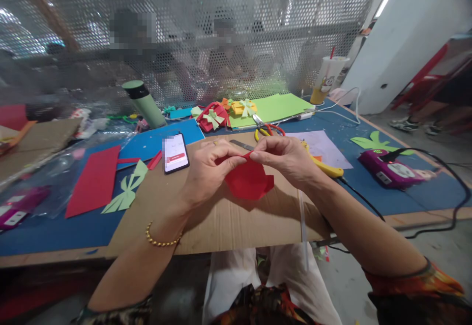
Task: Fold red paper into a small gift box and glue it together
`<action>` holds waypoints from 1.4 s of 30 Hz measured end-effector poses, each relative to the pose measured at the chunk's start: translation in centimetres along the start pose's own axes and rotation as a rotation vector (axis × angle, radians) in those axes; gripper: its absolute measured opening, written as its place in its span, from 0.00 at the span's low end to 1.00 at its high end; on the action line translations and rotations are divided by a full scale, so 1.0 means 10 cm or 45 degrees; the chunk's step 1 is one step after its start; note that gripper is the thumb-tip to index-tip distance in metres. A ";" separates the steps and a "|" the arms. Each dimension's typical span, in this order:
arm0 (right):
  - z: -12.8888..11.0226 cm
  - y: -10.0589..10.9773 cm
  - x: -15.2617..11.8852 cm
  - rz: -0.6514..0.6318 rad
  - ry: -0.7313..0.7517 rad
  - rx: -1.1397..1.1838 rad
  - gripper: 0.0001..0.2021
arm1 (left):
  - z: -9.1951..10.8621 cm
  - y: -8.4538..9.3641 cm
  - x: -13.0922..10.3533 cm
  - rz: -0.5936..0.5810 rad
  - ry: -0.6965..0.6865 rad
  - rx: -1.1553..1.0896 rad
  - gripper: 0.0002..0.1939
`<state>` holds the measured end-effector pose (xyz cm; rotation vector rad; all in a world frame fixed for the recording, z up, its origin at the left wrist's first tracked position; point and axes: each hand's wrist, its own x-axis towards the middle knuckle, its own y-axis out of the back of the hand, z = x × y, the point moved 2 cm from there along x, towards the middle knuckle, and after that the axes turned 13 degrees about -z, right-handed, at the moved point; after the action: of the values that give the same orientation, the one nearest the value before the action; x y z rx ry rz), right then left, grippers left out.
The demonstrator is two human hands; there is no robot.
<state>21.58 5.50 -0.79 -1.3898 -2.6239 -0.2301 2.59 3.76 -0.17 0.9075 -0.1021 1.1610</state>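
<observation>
Between both hands is a red folded piece [249,180], paper or thin foam, held above a brown cardboard sheet [206,234]. My left hand [212,165] pinches its upper edge from the left, thumb against fingers. From the right, my right hand [282,155] grips the same edge, its thumb close to the left one. Just behind the fingers lies a flat metal strip [241,145], partly covered by the hands. Scissors [263,127] lie beyond the hands. A yellow glue gun [326,167] rests by my right wrist, partly hidden by it.
Left of the cardboard are a phone [175,153], a red sheet [95,181] and a pale green bow [127,191]. A green tumbler [144,103] and a drink cup [328,80] stand at the back. A purple box [393,167] with a black cable sits right.
</observation>
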 end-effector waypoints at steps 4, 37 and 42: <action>0.02 -0.01 0.00 0.008 -0.028 0.053 0.27 | 0.00 0.00 0.02 -0.002 -0.039 -0.105 0.06; 0.01 0.04 -0.02 -0.345 0.231 -0.154 0.17 | -0.18 0.11 0.06 0.081 0.257 -0.508 0.15; 0.02 0.01 -0.01 -0.204 0.324 -0.147 0.10 | -0.06 0.11 0.07 -0.011 0.225 -0.507 0.15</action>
<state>21.65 5.51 -1.04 -1.0977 -2.5415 -0.5490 1.77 4.81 0.40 0.4520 -0.1785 1.1552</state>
